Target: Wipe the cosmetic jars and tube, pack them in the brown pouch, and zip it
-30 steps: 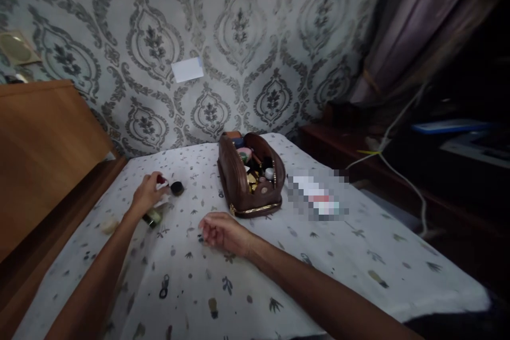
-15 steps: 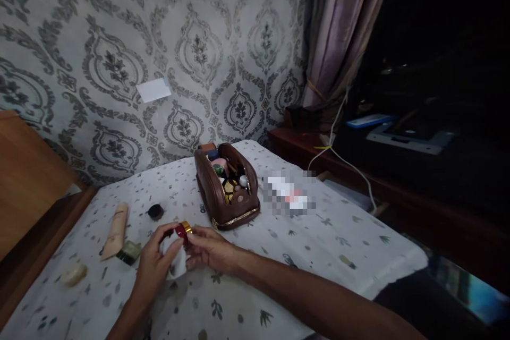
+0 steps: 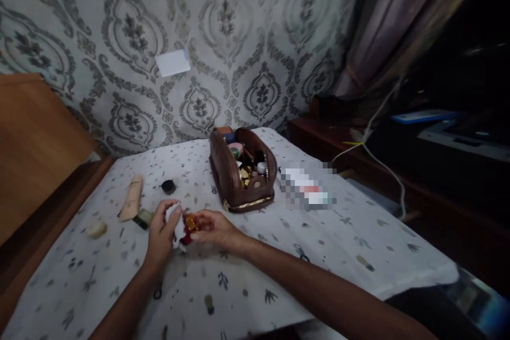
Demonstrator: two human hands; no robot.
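Note:
My left hand (image 3: 158, 241) is closed around a crumpled white tissue or cloth (image 3: 178, 221). Pinched in the fingers of my right hand (image 3: 220, 231) is a small red and gold container (image 3: 192, 222), its gold part uppermost; the tissue lies against its left side. What kind of container it is, I cannot make out. Beyond my right hand stands a brown toiletry bag (image 3: 223, 176), unzipped and filled with several small cosmetics. Left of my hands lie a beige tube (image 3: 132, 199), a greenish jar (image 3: 144, 219), a round black lid or pot (image 3: 168, 186) and a cream-coloured oval item (image 3: 96, 230).
A white patterned cloth (image 3: 255, 276) covers the table. Right of the bag lies a pixelated item (image 3: 306, 188). A white cable (image 3: 384, 172) hangs over the dark red furniture (image 3: 306, 130) at right. A wooden panel (image 3: 37, 138) rises at left, before the papered wall.
The view has shifted, so the scene sits further right and higher. My right hand has turned the red and gold container, and the tissue now shows beside it.

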